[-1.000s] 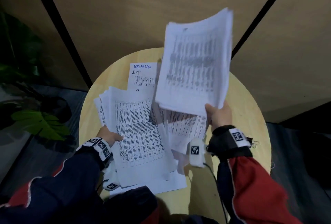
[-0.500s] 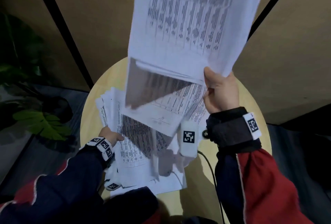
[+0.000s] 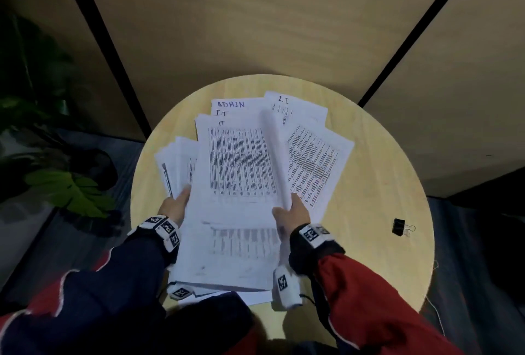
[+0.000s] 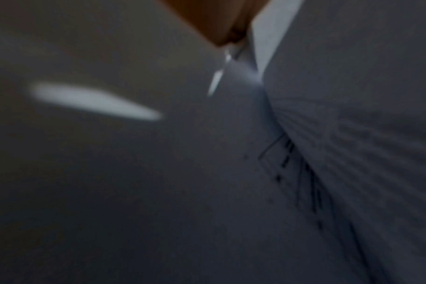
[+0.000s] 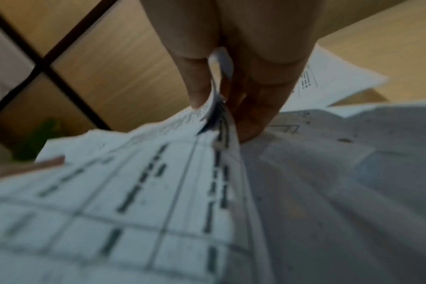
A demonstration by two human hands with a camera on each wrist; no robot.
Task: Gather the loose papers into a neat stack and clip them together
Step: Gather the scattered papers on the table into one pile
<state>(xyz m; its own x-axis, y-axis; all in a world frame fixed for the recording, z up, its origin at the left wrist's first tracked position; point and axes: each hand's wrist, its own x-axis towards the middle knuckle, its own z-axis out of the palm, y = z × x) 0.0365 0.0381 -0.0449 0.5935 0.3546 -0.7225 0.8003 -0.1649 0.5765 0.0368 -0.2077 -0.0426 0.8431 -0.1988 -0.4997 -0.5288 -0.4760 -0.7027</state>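
Observation:
A bundle of printed papers (image 3: 238,161) lies low over the round wooden table (image 3: 369,184), its right edge curled up. My right hand (image 3: 289,207) pinches that curled edge between thumb and fingers, seen close in the right wrist view (image 5: 219,107). My left hand (image 3: 181,201) grips the bundle's left edge. More loose sheets (image 3: 312,161) fan out beneath to the right, the back and the left. A black binder clip (image 3: 402,227) lies alone on the table at the right. The left wrist view shows only dark, blurred paper (image 4: 328,153).
Wood wall panels with black seams stand right behind the table. A green potted plant (image 3: 65,192) sits on the floor to the left. Bare tabletop shows along the right side around the clip, and the near paper edges overhang towards my body.
My right hand brought the raised bundle down from high in front of the wall onto the pile held by my left hand. The binder clip has come into view.

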